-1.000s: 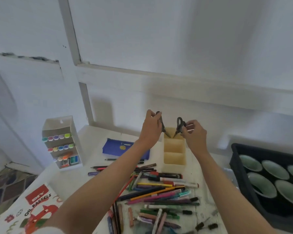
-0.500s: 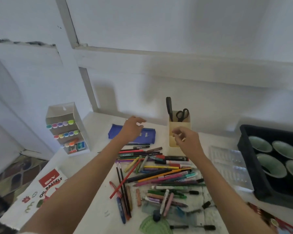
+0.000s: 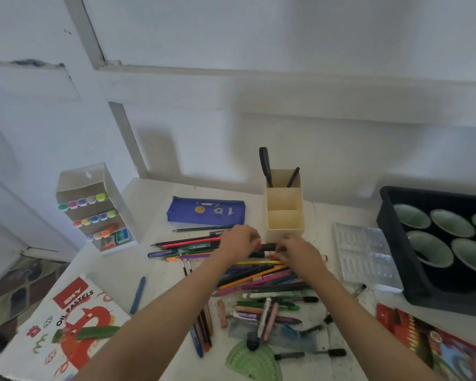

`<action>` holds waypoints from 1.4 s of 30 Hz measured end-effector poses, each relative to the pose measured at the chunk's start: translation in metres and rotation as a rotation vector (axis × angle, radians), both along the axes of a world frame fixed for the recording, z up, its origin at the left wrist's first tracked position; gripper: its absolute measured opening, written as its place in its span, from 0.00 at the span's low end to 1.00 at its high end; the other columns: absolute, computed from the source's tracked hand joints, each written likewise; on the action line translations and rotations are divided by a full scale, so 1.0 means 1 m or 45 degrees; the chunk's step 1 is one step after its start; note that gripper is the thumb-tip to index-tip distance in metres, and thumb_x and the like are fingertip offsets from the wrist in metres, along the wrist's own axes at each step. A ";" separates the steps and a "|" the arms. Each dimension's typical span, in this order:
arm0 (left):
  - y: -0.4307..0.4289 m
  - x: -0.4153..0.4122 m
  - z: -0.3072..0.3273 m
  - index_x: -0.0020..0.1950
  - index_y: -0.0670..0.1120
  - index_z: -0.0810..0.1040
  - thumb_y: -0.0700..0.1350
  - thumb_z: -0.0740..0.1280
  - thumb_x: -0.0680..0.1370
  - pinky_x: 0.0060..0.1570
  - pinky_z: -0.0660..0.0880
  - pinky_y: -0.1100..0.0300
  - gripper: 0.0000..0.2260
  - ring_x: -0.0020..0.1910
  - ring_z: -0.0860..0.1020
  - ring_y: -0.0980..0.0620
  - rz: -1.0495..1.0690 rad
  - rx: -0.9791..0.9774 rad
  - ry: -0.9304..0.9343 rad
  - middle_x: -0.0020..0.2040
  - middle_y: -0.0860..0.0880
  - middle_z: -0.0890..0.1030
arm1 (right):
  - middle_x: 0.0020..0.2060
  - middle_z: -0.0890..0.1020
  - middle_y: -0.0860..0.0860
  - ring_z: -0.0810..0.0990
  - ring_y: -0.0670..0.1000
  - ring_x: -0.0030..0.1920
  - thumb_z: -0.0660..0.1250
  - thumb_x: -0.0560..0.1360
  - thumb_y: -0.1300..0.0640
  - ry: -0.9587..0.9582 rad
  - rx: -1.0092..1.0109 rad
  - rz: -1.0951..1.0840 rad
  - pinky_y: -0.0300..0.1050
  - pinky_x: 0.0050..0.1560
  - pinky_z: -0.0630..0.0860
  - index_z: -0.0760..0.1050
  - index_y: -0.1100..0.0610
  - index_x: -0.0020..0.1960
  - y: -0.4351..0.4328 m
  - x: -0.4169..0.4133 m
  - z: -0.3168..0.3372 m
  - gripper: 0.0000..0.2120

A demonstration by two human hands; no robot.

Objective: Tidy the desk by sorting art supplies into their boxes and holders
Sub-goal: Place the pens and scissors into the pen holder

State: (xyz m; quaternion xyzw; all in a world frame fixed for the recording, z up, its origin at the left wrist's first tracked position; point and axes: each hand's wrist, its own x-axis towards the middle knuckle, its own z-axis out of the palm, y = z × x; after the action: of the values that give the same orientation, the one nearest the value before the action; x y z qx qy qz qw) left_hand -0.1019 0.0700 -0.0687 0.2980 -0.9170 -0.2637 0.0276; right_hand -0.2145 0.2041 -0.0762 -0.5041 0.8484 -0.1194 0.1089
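Note:
A cream holder (image 3: 285,218) with three compartments stands at the back of the desk; two black scissors (image 3: 265,166) stand in its rear compartment. A heap of pencils, pens and markers (image 3: 259,281) lies in front of it. My left hand (image 3: 238,242) and my right hand (image 3: 297,254) rest on the heap's far edge, just before the holder. Their fingers close from both sides on a black marker (image 3: 268,246) with red ends. Several oil pastel sticks (image 3: 248,312) lie nearer to me.
A white tiered rack of marker caps (image 3: 94,207) stands at left, a blue pencil case (image 3: 206,213) behind the heap. An oil pastels box (image 3: 63,325), a clear plastic insert (image 3: 366,257), a black tray (image 3: 396,243) of green bowls, a red pencil box (image 3: 434,339) and a green protractor (image 3: 253,364) surround it.
Both hands let go of the scissors, which now stand in the holder. The hands dropped to the heap and closed on a black marker.

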 end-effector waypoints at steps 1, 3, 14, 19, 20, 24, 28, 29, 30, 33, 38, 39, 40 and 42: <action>0.001 -0.005 -0.002 0.54 0.49 0.82 0.50 0.65 0.78 0.55 0.75 0.49 0.10 0.52 0.78 0.49 -0.008 -0.064 -0.057 0.52 0.50 0.82 | 0.47 0.78 0.48 0.78 0.49 0.44 0.65 0.75 0.44 0.020 0.015 -0.001 0.42 0.44 0.75 0.78 0.53 0.51 -0.002 0.001 0.000 0.13; 0.002 -0.010 -0.003 0.55 0.49 0.80 0.53 0.66 0.77 0.56 0.71 0.48 0.11 0.54 0.75 0.48 -0.048 -0.152 -0.189 0.54 0.49 0.77 | 0.49 0.77 0.48 0.78 0.49 0.44 0.64 0.75 0.44 0.056 0.055 0.004 0.43 0.44 0.75 0.77 0.53 0.51 -0.005 0.001 -0.001 0.13; 0.001 0.002 -0.010 0.58 0.48 0.72 0.47 0.65 0.77 0.55 0.65 0.50 0.10 0.57 0.73 0.47 -0.163 -0.132 -0.197 0.56 0.49 0.78 | 0.47 0.78 0.49 0.78 0.50 0.45 0.63 0.76 0.45 0.223 0.003 -0.044 0.45 0.43 0.76 0.77 0.53 0.50 -0.009 0.019 -0.009 0.13; -0.005 0.012 -0.004 0.52 0.45 0.76 0.37 0.66 0.77 0.44 0.71 0.67 0.05 0.49 0.76 0.51 0.090 0.224 0.231 0.50 0.49 0.78 | 0.49 0.77 0.48 0.77 0.52 0.49 0.60 0.78 0.48 0.244 -0.006 -0.004 0.43 0.43 0.72 0.79 0.45 0.54 -0.010 0.027 -0.006 0.11; -0.007 0.015 -0.001 0.51 0.46 0.77 0.37 0.66 0.77 0.43 0.69 0.70 0.06 0.48 0.76 0.53 0.140 0.278 0.316 0.49 0.50 0.78 | 0.49 0.76 0.49 0.77 0.53 0.49 0.60 0.78 0.49 0.236 0.025 -0.005 0.44 0.43 0.72 0.79 0.46 0.54 -0.013 0.027 -0.004 0.11; -0.016 0.030 0.019 0.52 0.46 0.79 0.38 0.68 0.76 0.44 0.69 0.75 0.06 0.44 0.74 0.63 0.178 0.308 0.534 0.46 0.54 0.77 | 0.46 0.79 0.50 0.80 0.54 0.44 0.62 0.78 0.55 0.252 0.176 0.021 0.44 0.40 0.73 0.80 0.53 0.54 -0.030 0.026 0.002 0.10; -0.023 0.041 0.036 0.51 0.46 0.78 0.38 0.66 0.77 0.44 0.68 0.76 0.05 0.43 0.74 0.68 0.139 0.210 0.718 0.46 0.53 0.78 | 0.45 0.80 0.50 0.80 0.53 0.42 0.61 0.78 0.59 0.398 0.186 0.108 0.43 0.36 0.72 0.78 0.56 0.55 -0.035 0.030 0.009 0.10; -0.025 0.042 0.040 0.51 0.47 0.77 0.38 0.66 0.77 0.44 0.69 0.75 0.05 0.43 0.74 0.67 0.148 0.199 0.770 0.45 0.54 0.78 | 0.45 0.79 0.50 0.79 0.52 0.42 0.61 0.78 0.58 0.399 0.140 0.108 0.42 0.35 0.71 0.78 0.57 0.54 -0.033 0.030 0.013 0.09; -0.026 0.042 0.044 0.51 0.47 0.77 0.38 0.66 0.77 0.45 0.70 0.74 0.05 0.43 0.74 0.66 0.169 0.197 0.831 0.44 0.55 0.78 | 0.46 0.78 0.49 0.79 0.51 0.42 0.60 0.78 0.56 0.375 0.059 0.102 0.41 0.34 0.70 0.77 0.57 0.54 -0.030 0.029 0.017 0.09; -0.029 0.041 0.057 0.51 0.48 0.77 0.38 0.66 0.77 0.47 0.75 0.67 0.06 0.41 0.77 0.62 0.264 0.238 1.027 0.42 0.56 0.78 | 0.47 0.74 0.47 0.75 0.47 0.36 0.63 0.77 0.53 0.169 -0.320 0.072 0.39 0.35 0.75 0.73 0.56 0.52 -0.019 0.021 0.036 0.08; -0.024 0.016 0.070 0.54 0.48 0.77 0.39 0.68 0.76 0.46 0.72 0.72 0.08 0.45 0.75 0.64 0.237 0.027 1.165 0.48 0.52 0.77 | 0.40 0.77 0.47 0.77 0.44 0.37 0.67 0.74 0.62 -0.343 -0.966 -0.126 0.30 0.37 0.74 0.71 0.54 0.49 -0.018 0.000 0.081 0.07; -0.023 0.008 0.070 0.54 0.46 0.78 0.38 0.68 0.76 0.45 0.72 0.73 0.08 0.45 0.75 0.63 0.220 -0.005 1.152 0.48 0.50 0.77 | 0.40 0.77 0.48 0.78 0.44 0.37 0.67 0.74 0.64 -0.350 -1.043 -0.133 0.30 0.37 0.74 0.70 0.55 0.49 -0.020 -0.004 0.087 0.08; -0.021 0.000 0.069 0.55 0.45 0.79 0.38 0.68 0.76 0.44 0.71 0.73 0.08 0.44 0.74 0.62 0.207 -0.021 1.133 0.47 0.49 0.76 | 0.40 0.77 0.49 0.78 0.45 0.36 0.67 0.74 0.65 -0.334 -1.086 -0.133 0.31 0.37 0.75 0.70 0.56 0.50 -0.022 -0.008 0.090 0.09; -0.019 -0.015 0.067 0.56 0.43 0.80 0.36 0.68 0.76 0.44 0.70 0.75 0.10 0.42 0.74 0.61 0.189 -0.025 1.080 0.45 0.48 0.75 | 0.40 0.76 0.50 0.77 0.46 0.36 0.67 0.74 0.66 -0.271 -1.091 -0.128 0.31 0.38 0.74 0.70 0.58 0.50 -0.028 -0.012 0.093 0.08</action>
State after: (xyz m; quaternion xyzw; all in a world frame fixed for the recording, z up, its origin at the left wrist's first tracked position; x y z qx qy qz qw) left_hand -0.1167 0.0514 -0.0020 0.2280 -0.8031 -0.3515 0.4237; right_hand -0.2267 0.1756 0.0166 -0.4466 0.7299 -0.5166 -0.0288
